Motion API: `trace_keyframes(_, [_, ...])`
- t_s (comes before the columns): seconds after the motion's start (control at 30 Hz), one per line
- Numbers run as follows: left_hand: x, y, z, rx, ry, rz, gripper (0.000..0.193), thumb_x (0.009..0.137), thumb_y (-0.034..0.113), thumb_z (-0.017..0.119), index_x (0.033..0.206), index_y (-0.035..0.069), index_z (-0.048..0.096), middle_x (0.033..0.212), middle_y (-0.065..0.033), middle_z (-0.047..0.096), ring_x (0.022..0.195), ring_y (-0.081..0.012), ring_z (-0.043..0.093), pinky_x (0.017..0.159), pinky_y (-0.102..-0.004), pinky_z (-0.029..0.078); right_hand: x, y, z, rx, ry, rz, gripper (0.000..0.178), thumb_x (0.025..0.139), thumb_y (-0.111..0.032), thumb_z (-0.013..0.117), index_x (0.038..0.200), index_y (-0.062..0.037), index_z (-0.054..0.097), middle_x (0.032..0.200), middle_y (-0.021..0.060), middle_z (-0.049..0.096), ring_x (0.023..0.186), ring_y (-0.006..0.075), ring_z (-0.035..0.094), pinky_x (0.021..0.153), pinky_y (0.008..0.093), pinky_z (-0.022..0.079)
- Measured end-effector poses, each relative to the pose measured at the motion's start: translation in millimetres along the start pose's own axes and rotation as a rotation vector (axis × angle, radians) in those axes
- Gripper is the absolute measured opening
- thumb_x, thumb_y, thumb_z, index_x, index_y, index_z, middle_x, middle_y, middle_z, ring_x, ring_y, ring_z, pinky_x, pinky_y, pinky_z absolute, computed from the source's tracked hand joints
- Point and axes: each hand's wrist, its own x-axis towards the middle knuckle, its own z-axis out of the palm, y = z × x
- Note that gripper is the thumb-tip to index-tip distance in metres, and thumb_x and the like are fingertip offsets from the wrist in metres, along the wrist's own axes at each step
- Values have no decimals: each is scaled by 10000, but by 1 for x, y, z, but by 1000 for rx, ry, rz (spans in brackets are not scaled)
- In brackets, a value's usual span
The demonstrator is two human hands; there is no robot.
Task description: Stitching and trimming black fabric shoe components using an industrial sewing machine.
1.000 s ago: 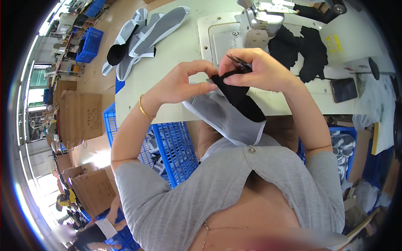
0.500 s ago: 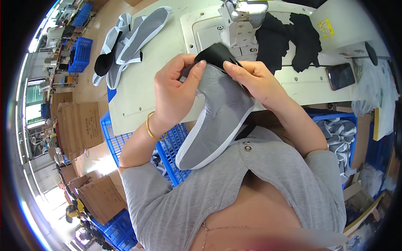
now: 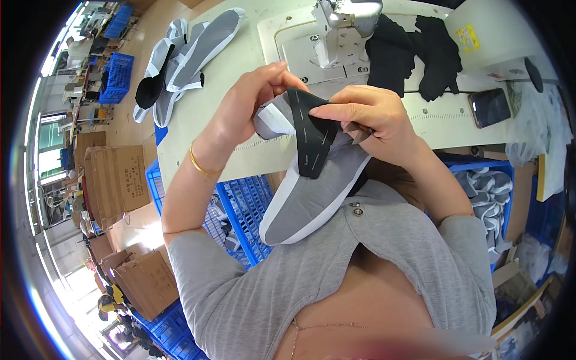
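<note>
A grey shoe upper (image 3: 315,201) with white edging hangs between my hands, its toe toward my lap. Its black fabric piece (image 3: 311,135), marked with white dashes, is folded down over the grey. My left hand (image 3: 255,99) is closed at the top edge of the upper, fingers partly hidden behind it. My right hand (image 3: 375,120) pinches the black piece, thumb behind and index finger across the front. A small brownish pointed thing (image 3: 360,134) sticks out under the right fingers; its kind is unclear. Beyond my hands is a sewing machine (image 3: 345,30).
More grey-and-white shoe uppers (image 3: 204,51) lie at the table's far left. Black fabric pieces (image 3: 435,60) and a phone (image 3: 489,108) rest at the right. Blue crates (image 3: 246,210) stand below the table edge, and a right-hand crate holds a pile of grey-white pieces (image 3: 486,198).
The black piece has been turned down over the front of the upper, showing its dashed side. My left hand has moved slightly up and away; the right index finger now lies across the black piece.
</note>
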Motion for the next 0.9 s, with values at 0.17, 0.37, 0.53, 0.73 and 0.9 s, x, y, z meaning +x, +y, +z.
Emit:
trace_keyframes(0.17, [6, 14, -4, 568, -59, 81, 210, 977, 166, 608, 971, -23, 698, 827, -2, 670, 734, -32, 569, 656, -185, 453, 2, -1, -2, -157, 18, -122, 453, 621, 84, 686, 1017, -130, 737, 860, 44, 670, 720, 227, 656, 603, 315, 533])
trace_keyframes(0.37, [5, 38, 6, 900, -158, 31, 134, 940, 105, 658, 932, -25, 689, 781, 30, 633, 691, -14, 522, 604, -175, 422, 4, -9, -10, 142, 47, 130, 146, 784, -18, 675, 911, -85, 699, 708, 34, 586, 602, 138, 568, 560, 275, 462])
trace_keyframes(0.53, [6, 48, 15, 969, -195, 121, 104, 914, 74, 679, 904, -29, 677, 762, 14, 632, 689, -28, 538, 608, -182, 436, 8, -5, -12, 154, -30, 358, 259, 934, -243, 674, 824, -9, 663, 565, 38, 472, 550, 70, 447, 535, 247, 395])
trace_keyframes(0.73, [9, 47, 16, 1027, -274, 322, 69, 880, 32, 697, 913, -26, 678, 759, -20, 638, 681, -72, 576, 619, -207, 468, 8, -6, -14, 121, -51, 350, 198, 898, -204, 695, 853, -12, 681, 623, 84, 596, 538, 146, 547, 538, 282, 438])
trace_keyframes(0.9, [13, 35, 12, 861, -136, 235, 82, 858, 50, 728, 895, -13, 689, 804, -17, 626, 759, -72, 572, 698, -214, 461, 1, -3, -14, -15, 5, 216, 169, 857, -183, 724, 870, -19, 687, 660, 94, 630, 569, 228, 605, 549, 306, 465])
